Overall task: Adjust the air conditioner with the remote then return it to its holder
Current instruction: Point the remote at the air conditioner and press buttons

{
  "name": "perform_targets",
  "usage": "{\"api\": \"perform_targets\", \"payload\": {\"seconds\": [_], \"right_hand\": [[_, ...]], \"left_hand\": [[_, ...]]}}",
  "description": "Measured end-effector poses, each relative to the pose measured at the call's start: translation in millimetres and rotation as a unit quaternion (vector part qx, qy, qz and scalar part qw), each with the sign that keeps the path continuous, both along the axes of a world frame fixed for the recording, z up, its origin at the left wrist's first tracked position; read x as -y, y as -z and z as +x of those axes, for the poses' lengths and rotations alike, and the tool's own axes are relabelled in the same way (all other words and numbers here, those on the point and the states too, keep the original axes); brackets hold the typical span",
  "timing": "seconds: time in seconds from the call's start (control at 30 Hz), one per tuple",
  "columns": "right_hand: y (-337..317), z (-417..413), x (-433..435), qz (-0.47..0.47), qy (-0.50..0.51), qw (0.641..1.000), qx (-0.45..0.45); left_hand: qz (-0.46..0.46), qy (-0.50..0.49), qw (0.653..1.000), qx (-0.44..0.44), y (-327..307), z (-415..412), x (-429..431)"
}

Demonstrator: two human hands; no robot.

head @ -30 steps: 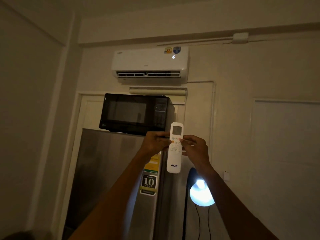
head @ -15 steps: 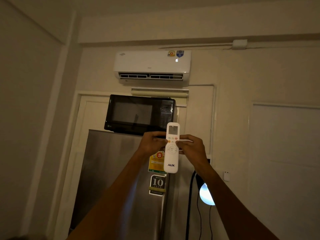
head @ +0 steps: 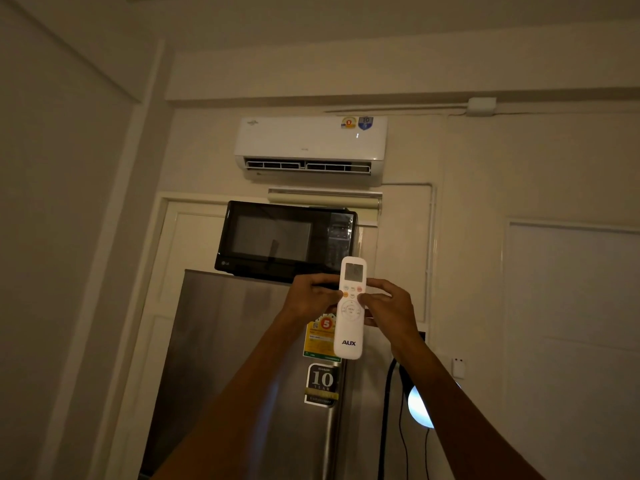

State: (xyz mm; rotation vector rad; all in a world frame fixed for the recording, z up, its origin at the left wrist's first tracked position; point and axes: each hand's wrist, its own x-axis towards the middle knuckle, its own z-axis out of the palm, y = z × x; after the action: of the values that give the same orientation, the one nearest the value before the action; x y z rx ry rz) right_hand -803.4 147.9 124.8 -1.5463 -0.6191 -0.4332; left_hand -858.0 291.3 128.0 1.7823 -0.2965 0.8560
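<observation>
A white AUX remote [head: 349, 327] stands upright in front of me, its small screen at the top facing me. My left hand [head: 311, 299] grips its left side and my right hand [head: 389, 306] grips its right side, the right thumb lying on the buttons. High on the wall straight ahead hangs the white air conditioner [head: 310, 142], its vent slats showing underneath and a small light on its front at the right. No remote holder is in view.
A black microwave [head: 285, 240] sits on top of a steel fridge [head: 242, 358] below the air conditioner. A bright round lamp [head: 417, 407] with a black cable glows at the lower right. White walls and panelled doors surround them.
The view has shifted right and down, so the air conditioner and microwave sit lower and further right. Both hands stay on the remote. The lit digits on the unit have shrunk to a small dot.
</observation>
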Motion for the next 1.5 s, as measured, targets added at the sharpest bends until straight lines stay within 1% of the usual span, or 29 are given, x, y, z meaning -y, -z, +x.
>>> {"api": "perform_targets", "payload": {"seconds": [0.43, 0.6, 1.13, 1.5], "right_hand": [[-3.0, -6.5, 1.0, 0.014, 0.002, 1.0, -0.009], [-1.0, -10.3, 2.3, 0.02, -0.025, 0.999, -0.014], [-0.9, -11.7, -3.6, 0.02, -0.034, 0.999, -0.011], [2.8, -2.5, 6.9, 0.016, -0.029, 0.999, -0.005]], "left_hand": [[-0.029, 0.011, 0.999, -0.004, -2.2, -1.3, 1.4], [-0.016, 0.005, 1.0, -0.001, -2.2, -2.4, -1.7], [-0.025, 0.016, 1.0, -0.005, -1.0, -6.3, -8.8], [-0.007, 0.014, 1.0, 0.004, 1.9, 1.5, 1.1]]}}
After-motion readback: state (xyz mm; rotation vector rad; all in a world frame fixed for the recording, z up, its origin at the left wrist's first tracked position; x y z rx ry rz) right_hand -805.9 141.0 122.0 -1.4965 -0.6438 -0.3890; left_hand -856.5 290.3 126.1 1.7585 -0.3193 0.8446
